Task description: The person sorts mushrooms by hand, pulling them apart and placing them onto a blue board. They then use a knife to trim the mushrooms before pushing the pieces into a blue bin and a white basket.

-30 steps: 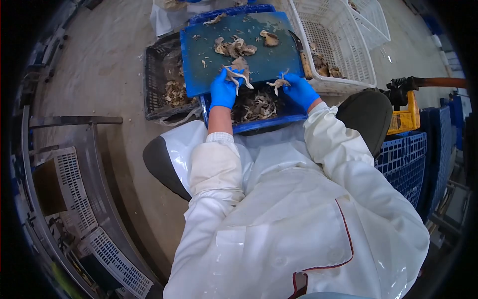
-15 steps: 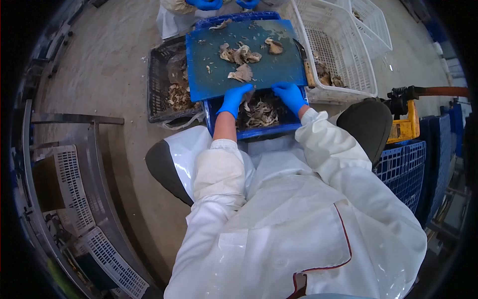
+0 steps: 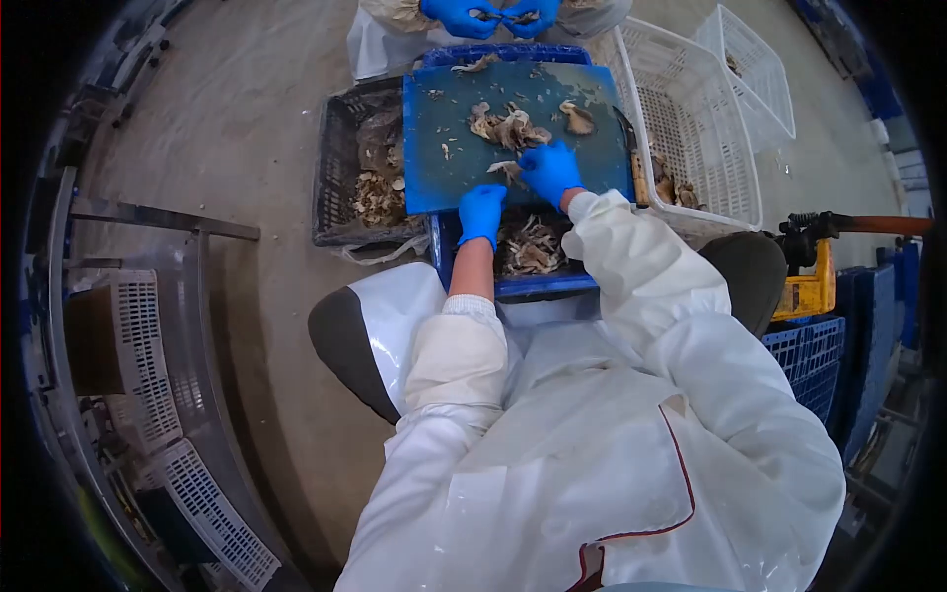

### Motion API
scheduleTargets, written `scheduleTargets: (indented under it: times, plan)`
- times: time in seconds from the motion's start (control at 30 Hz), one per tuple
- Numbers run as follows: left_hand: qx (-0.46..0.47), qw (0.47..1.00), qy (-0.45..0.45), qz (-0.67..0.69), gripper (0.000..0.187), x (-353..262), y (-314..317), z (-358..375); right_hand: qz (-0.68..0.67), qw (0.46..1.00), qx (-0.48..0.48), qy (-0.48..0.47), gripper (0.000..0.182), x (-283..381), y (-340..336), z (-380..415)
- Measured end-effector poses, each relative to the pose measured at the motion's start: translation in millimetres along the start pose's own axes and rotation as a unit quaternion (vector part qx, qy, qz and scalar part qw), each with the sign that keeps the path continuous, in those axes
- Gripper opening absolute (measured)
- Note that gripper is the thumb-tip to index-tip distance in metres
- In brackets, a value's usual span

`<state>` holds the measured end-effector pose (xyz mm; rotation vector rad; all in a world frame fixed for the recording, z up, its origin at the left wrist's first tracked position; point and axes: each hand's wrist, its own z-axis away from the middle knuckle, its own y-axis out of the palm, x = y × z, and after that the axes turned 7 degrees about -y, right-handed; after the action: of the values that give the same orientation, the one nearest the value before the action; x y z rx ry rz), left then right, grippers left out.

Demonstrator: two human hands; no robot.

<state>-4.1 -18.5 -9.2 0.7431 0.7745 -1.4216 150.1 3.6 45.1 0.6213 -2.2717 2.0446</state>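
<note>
My right hand, in a blue glove, is over the near part of the blue-green cutting board. Its fingers are closed at the edge of a small oyster mushroom. My left hand, gloved alike, is at the board's near edge with its fingers loosely bent and no item visible in them. Farther up the board lies a clump of oyster mushrooms, with a single brownish mushroom to its right. Below the board, torn mushroom pieces fill part of a blue crate.
A black crate with mushroom pieces stands left of the board. To the right are a knife along the board's edge and a white basket holding some mushrooms. Across the board, a co-worker's blue-gloved hands hold a small piece.
My right hand has moved from the crate's right side up onto the board, to the small mushroom. My left hand stays near the board's edge. The view has shifted, showing more of the co-worker's hands.
</note>
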Motion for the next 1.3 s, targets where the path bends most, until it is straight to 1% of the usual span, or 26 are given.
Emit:
scheduleTargets:
  times: [0.07,0.1,0.2,0.3,0.4,0.5,0.6,0.63,0.7,0.73,0.83,0.87,0.9,1.0,1.03,1.07,1.13,1.17,1.2,1.23,1.27,1.3]
  plan:
    - [-0.015,0.997,0.074,-0.032,0.032,11,7,-6,-0.118,0.99,0.015,0.07,0.014,-11,0,9]
    - [-0.023,0.992,0.111,-0.048,0.036,10,10,-3,-0.218,0.97,0.011,0.107,0.014,-14,-1,14]
    - [0.001,0.984,0.142,-0.108,0.045,5,10,8,-0.379,0.914,0.002,0.143,0.017,-20,-5,25]
    - [0.052,0.988,0.133,-0.055,0.041,-5,15,18,-0.502,0.847,-0.006,0.175,0.017,-15,-14,30]
    - [0.114,0.991,0.065,0.018,0.03,-30,14,42,-0.556,0.809,0.022,0.189,0.016,-15,-14,37]
    - [0.127,0.988,0.079,-0.034,0.019,-30,14,43,-0.611,0.75,0.051,0.247,0.013,-9,-22,52]
    - [0.089,0.991,0.1,0.021,0.014,-31,2,40,-0.561,0.779,0.03,0.277,0.012,-18,-21,64]
    - [0.083,0.993,0.072,0.042,0.012,-33,-5,36,-0.582,0.759,0.025,0.291,0.011,-26,-20,69]
    - [0.098,0.989,0.045,0.096,0.016,-35,-12,30,-0.62,0.718,0.013,0.318,0.01,-38,-24,75]
    - [0.113,0.986,0.031,0.117,0.02,-35,-11,30,-0.641,0.702,0.015,0.31,0.01,-39,-26,77]
    - [0.197,0.974,-0.029,0.109,0.03,-39,7,46,-0.698,0.656,0.025,0.288,0.01,-36,-34,84]
    - [0.194,0.977,-0.047,0.074,0.036,-43,15,55,-0.713,0.641,0.032,0.282,0.01,-31,-34,85]
    - [0.186,0.981,-0.024,0.054,0.035,-43,24,62,-0.728,0.627,0.04,0.275,0.01,-24,-37,86]
    - [0.187,0.979,0.07,-0.03,0.032,-38,23,56,-0.672,0.674,0.102,0.289,0.011,-7,-48,93]
    - [0.191,0.974,0.106,-0.061,0.031,-37,19,51,-0.661,0.685,0.104,0.289,0.014,-14,-41,95]
    - [0.167,0.982,0.065,0.061,0.025,-34,14,48,-0.661,0.672,0.086,0.323,0.014,-22,-37,97]
    - [0.11,0.984,0.022,0.138,0.021,-42,-2,42,-0.659,0.641,0.048,0.39,0.016,-47,-29,104]
    - [0.098,0.981,0.031,0.167,0.021,-42,-7,40,-0.684,0.627,0.051,0.37,0.02,-66,-17,109]
    - [0.087,0.976,0.041,0.197,0.022,-43,-9,40,-0.691,0.615,0.041,0.379,0.019,-68,-21,112]
    - [0.105,0.974,0.041,0.198,0.025,-43,-7,41,-0.697,0.602,0.032,0.388,0.019,-70,-26,116]
    - [0.147,0.977,0.029,0.153,0.025,-42,-5,43,-0.704,0.588,0.022,0.397,0.018,-70,-29,119]
    - [0.187,0.976,0.017,0.107,0.026,-43,-4,49,-0.743,0.565,0.024,0.358,0.017,-71,-28,121]
